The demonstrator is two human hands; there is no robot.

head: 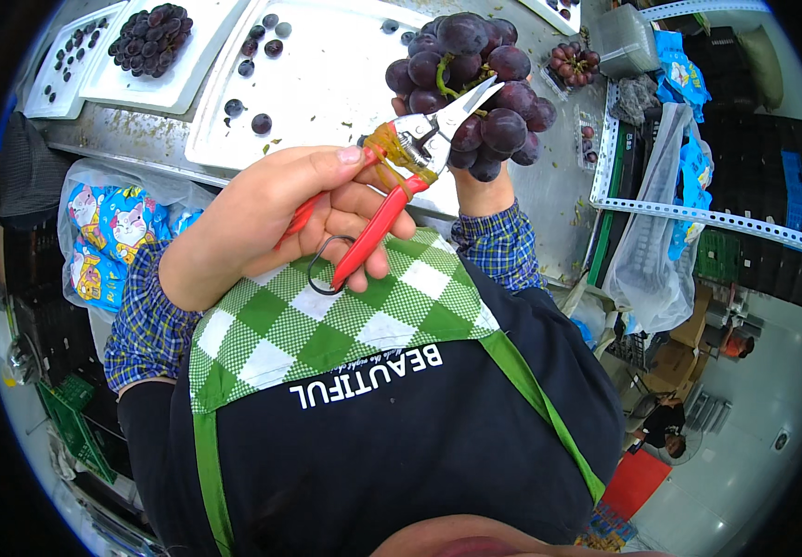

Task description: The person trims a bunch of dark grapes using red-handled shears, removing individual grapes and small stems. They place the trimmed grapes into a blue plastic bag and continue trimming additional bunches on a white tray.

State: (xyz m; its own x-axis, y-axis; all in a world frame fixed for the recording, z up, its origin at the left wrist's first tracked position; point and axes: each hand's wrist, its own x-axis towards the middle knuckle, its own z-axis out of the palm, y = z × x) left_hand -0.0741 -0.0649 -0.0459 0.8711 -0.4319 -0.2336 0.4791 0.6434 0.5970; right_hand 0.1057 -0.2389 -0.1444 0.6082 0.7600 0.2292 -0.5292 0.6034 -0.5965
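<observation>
My left hand [331, 209] grips pruning shears [380, 230] with red handles, yellowish bands wound around them and a black loop hanging at one end. Their metal blades are slightly apart and lie over a green stem [448, 78] in a bunch of dark purple grapes [505, 129]. From below, my right hand [481, 186] supports this bunch, which hides most of the fingers. Under the bunch and to its left lies a white foam tray [324, 83] with several loose grapes [261, 124] and bits of stem.
Further left, another white tray [195, 83] bears a dark grape bunch [150, 40]. A reddish bunch [574, 64] and clear plastic boxes [625, 42] are at the right. A perforated metal rail [714, 221] edges the metal table [547, 209]. Blue printed bags [122, 223] hang left.
</observation>
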